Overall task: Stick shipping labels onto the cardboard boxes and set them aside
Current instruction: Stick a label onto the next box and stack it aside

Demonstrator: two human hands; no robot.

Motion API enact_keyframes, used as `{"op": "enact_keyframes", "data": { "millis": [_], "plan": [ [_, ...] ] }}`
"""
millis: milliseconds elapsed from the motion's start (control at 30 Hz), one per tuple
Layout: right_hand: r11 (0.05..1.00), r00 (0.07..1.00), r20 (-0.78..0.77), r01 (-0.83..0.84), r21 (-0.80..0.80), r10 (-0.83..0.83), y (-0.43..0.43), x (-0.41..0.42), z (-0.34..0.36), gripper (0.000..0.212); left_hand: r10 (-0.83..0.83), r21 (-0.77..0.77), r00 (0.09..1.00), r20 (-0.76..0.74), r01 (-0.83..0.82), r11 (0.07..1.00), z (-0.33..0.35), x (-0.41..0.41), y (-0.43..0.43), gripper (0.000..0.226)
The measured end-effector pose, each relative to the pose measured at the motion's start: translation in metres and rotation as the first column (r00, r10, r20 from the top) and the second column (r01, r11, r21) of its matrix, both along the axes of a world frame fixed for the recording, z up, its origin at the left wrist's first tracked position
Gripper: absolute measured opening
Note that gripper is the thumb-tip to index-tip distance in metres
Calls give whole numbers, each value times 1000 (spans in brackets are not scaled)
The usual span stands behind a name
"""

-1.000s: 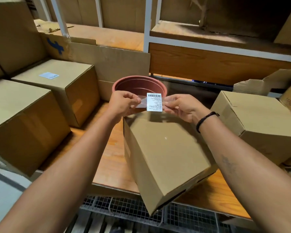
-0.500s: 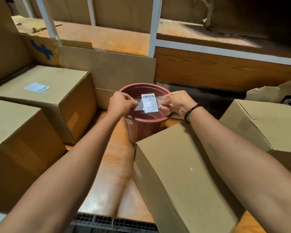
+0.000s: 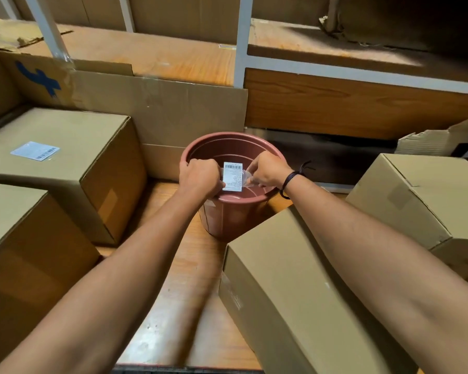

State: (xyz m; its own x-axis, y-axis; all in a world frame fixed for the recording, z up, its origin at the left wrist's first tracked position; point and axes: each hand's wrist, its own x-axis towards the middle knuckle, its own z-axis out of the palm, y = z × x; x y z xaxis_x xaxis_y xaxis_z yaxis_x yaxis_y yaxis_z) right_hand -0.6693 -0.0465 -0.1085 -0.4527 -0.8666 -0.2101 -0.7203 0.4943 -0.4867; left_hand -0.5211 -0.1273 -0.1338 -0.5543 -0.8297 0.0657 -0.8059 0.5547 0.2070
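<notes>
Shipping label point(image 3: 233, 176), white, barcode at top, is pinched by left hand point(image 3: 200, 177) and right hand point(image 3: 266, 170).

A wooden shelf point(image 3: 184, 292) carries a red-brown bucket point(image 3: 227, 222) — cardboard boxes point(image 3: 73, 130) stand on either side.

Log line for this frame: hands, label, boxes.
left hand: pinches label | right hand: pinches clear backing | where: above brown bin | near box: no label seen | left box: labelled
</notes>
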Motion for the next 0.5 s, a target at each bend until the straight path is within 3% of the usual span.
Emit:
{"op": "enact_keyframes", "data": {
  "millis": [100,233,400,500],
  "plan": [
    [1000,999,-48,15,-27,-16,5,-2,2,31,-75,44,995,65,72,996,0,3,0,22],
    [999,990,-142,-20,-32,15,12,0,9,34,-136,138,991,-13,136,981,9,6,12,28],
    [984,994,-105,-44,-172,26,41,4,34,37,-217,277,881,-420,352,894,30,15,48,24],
    [971,994,-78,-97,-218,81,82,4,48,30,-271,294,833,-482,445,846,42,23,76,21]
  ]
}}
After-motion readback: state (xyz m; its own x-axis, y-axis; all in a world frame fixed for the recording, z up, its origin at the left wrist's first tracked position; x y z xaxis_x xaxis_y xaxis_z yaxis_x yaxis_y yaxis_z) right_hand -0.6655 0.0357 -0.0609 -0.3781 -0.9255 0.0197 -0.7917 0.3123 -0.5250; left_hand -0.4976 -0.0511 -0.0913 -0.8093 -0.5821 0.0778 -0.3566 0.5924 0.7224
